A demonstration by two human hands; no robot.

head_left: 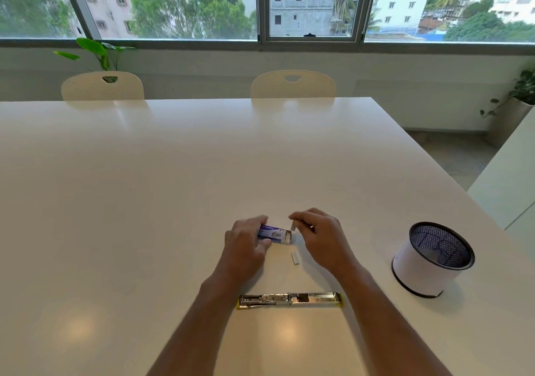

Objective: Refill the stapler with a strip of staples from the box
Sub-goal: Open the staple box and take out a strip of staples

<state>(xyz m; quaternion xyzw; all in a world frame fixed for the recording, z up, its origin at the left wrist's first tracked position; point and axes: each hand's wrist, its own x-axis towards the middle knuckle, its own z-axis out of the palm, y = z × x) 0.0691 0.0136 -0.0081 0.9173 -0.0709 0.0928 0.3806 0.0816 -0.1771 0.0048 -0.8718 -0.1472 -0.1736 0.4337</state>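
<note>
A small purple-and-white staple box (275,233) lies on the white table (173,187) with its right end open. My left hand (246,245) grips the box from the left. My right hand (321,236) pinches a short strip of staples (293,227) just above the box's open end. Another short staple strip (295,258) lies loose on the table just in front of the box. The stapler (290,300) lies swung fully open and flat nearer to me, metal with yellow ends, between my forearms.
A mesh pen holder (431,260) with a white wrap stands to the right of my hands. Two cream chairs (292,84) are at the table's far edge. The table's right edge runs close past the pen holder.
</note>
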